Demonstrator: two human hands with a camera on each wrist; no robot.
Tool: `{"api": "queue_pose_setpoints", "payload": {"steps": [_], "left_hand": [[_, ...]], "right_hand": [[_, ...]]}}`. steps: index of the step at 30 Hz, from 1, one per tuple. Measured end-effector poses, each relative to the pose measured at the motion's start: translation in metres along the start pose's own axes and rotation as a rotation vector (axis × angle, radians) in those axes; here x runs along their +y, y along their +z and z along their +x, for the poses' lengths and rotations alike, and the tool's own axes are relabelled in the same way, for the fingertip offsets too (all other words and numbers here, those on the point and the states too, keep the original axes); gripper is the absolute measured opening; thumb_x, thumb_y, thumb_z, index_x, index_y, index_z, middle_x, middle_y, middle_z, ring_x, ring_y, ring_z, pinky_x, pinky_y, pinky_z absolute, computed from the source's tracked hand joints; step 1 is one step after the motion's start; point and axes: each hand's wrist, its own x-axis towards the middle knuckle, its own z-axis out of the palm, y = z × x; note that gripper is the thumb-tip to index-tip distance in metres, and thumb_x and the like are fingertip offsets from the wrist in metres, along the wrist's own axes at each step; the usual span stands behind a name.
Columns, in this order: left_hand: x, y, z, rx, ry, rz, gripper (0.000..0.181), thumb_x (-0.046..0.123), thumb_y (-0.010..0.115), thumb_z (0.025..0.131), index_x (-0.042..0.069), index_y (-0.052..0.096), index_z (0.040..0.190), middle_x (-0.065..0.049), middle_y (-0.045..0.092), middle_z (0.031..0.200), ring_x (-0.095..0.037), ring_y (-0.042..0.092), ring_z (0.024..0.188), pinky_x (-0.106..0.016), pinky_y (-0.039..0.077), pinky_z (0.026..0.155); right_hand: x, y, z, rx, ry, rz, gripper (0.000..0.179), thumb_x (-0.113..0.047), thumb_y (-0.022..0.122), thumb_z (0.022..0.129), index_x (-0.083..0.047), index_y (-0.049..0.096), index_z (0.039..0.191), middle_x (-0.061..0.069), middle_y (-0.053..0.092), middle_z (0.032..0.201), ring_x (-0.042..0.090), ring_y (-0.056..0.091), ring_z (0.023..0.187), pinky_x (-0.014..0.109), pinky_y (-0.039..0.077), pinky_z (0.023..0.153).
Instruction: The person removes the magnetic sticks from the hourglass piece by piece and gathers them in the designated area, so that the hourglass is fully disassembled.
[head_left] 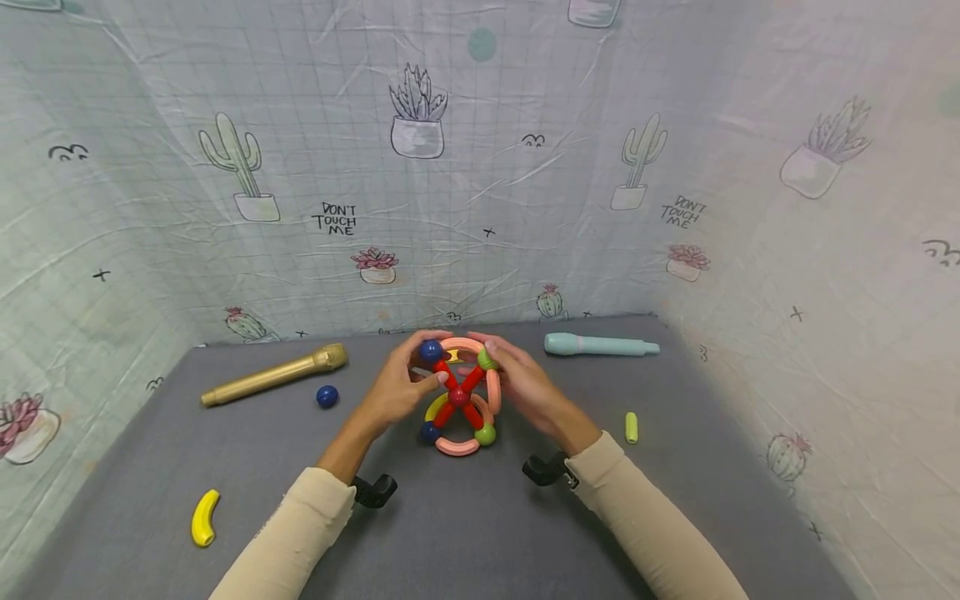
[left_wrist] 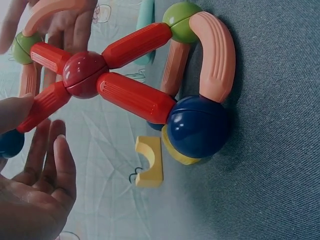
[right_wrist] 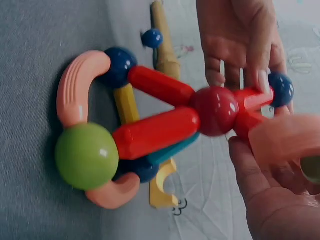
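A toy structure of magnetic balls and rods stands between both hands, with a red ball [head_left: 459, 397] joining red rods [left_wrist: 132, 97] in an X. Blue balls [head_left: 431, 351] and green balls [head_left: 486, 434] cap the rod ends, and curved pink rods [head_left: 457, 447] link them. My left hand [head_left: 397, 385] grips the upper left, its thumb on a red rod beside the blue ball. At the upper right, my right hand [head_left: 528, 387] grips around the green ball [head_left: 487, 359] and pink rod. The structure's lower ring rests on the grey table; some fingers are hidden behind it.
A gold toy microphone [head_left: 277, 375] and a loose blue ball [head_left: 327, 397] lie left; a curved yellow rod [head_left: 204, 518] is nearer. At right are a pale blue stick-shaped toy [head_left: 600, 344] and a short lime rod [head_left: 632, 427]. A yellow arch block [left_wrist: 151, 161] stands behind the structure.
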Motion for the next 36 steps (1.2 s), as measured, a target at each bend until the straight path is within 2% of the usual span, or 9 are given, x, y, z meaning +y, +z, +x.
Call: {"api": "queue_pose_setpoints", "payload": {"steps": [5, 9, 13, 16, 19, 22, 27, 31, 36], "left_hand": [[0.002, 0.003, -0.006, 0.070, 0.031, 0.079, 0.074, 0.014, 0.078, 0.097, 0.028, 0.042, 0.160, -0.020, 0.055, 0.140, -0.034, 0.060, 0.116, -0.046, 0.056, 0.090], [0.005, 0.009, -0.018, 0.221, 0.071, 0.242, 0.082, 0.028, 0.081, 0.093, 0.027, 0.038, 0.162, -0.018, 0.040, 0.144, -0.036, 0.043, 0.130, -0.055, 0.049, 0.098], [0.012, 0.022, -0.029, 0.411, 0.166, 0.392, 0.077, 0.030, 0.083, 0.089, 0.021, 0.048, 0.156, -0.019, 0.035, 0.143, -0.036, 0.036, 0.132, -0.054, 0.041, 0.104], [0.019, 0.037, -0.035, 0.497, 0.269, 0.468, 0.061, 0.029, 0.083, 0.088, 0.016, 0.061, 0.143, -0.018, 0.047, 0.134, -0.032, 0.047, 0.120, -0.048, 0.045, 0.098], [0.021, 0.055, -0.039, 0.491, 0.344, 0.514, 0.047, 0.031, 0.083, 0.090, 0.013, 0.068, 0.131, -0.013, 0.061, 0.118, -0.027, 0.059, 0.102, -0.040, 0.052, 0.085], [0.020, 0.073, -0.040, 0.445, 0.362, 0.529, 0.047, 0.035, 0.085, 0.090, 0.013, 0.068, 0.128, -0.008, 0.069, 0.110, -0.022, 0.067, 0.088, -0.033, 0.057, 0.073], [0.017, 0.094, -0.036, 0.419, 0.307, 0.544, 0.054, 0.042, 0.086, 0.089, 0.015, 0.062, 0.130, -0.002, 0.073, 0.089, -0.014, 0.064, 0.066, -0.023, 0.048, 0.057], [0.017, 0.103, -0.033, 0.423, 0.276, 0.508, 0.053, 0.033, 0.086, 0.090, 0.012, 0.059, 0.131, -0.003, 0.069, 0.073, -0.009, 0.059, 0.057, -0.019, 0.043, 0.053], [0.019, 0.103, -0.032, 0.378, 0.246, 0.405, 0.045, 0.020, 0.080, 0.090, 0.013, 0.062, 0.130, 0.004, 0.069, 0.075, -0.005, 0.060, 0.059, -0.020, 0.047, 0.056]], "right_hand": [[0.002, 0.005, 0.003, -0.007, -0.013, 0.044, 0.057, -0.037, 0.038, 0.117, -0.009, 0.032, 0.167, 0.020, 0.055, 0.158, 0.038, 0.049, 0.151, 0.056, 0.032, 0.127], [0.003, 0.006, 0.004, 0.003, -0.013, 0.039, 0.056, -0.036, 0.036, 0.117, -0.010, 0.033, 0.166, 0.019, 0.057, 0.157, 0.037, 0.050, 0.150, 0.056, 0.033, 0.127], [0.003, 0.006, 0.004, 0.014, -0.011, 0.053, 0.053, -0.033, 0.035, 0.117, -0.011, 0.036, 0.165, 0.019, 0.057, 0.156, 0.038, 0.049, 0.151, 0.057, 0.031, 0.128], [0.004, 0.005, 0.004, 0.016, -0.015, 0.054, 0.053, -0.034, 0.035, 0.117, -0.012, 0.037, 0.165, 0.018, 0.056, 0.158, 0.037, 0.050, 0.150, 0.056, 0.034, 0.126], [0.004, 0.004, 0.004, 0.026, -0.015, 0.036, 0.051, -0.036, 0.036, 0.117, -0.015, 0.041, 0.163, 0.015, 0.056, 0.157, 0.030, 0.057, 0.144, 0.052, 0.041, 0.123], [0.004, 0.004, 0.002, 0.042, -0.010, 0.026, 0.048, -0.037, 0.036, 0.117, -0.020, 0.046, 0.160, 0.012, 0.057, 0.156, 0.021, 0.062, 0.137, 0.047, 0.046, 0.119], [0.005, 0.002, 0.001, 0.027, 0.000, 0.029, 0.047, -0.037, 0.036, 0.117, -0.023, 0.045, 0.161, 0.011, 0.059, 0.156, 0.019, 0.066, 0.133, 0.045, 0.047, 0.118], [0.006, 0.002, 0.001, 0.035, 0.005, 0.029, 0.047, -0.036, 0.037, 0.116, -0.024, 0.045, 0.161, 0.011, 0.059, 0.157, 0.019, 0.069, 0.129, 0.044, 0.051, 0.114], [0.005, 0.001, 0.002, 0.027, -0.015, 0.056, 0.048, -0.034, 0.037, 0.117, -0.018, 0.044, 0.162, 0.014, 0.058, 0.157, 0.020, 0.067, 0.133, 0.034, 0.056, 0.107]]}}
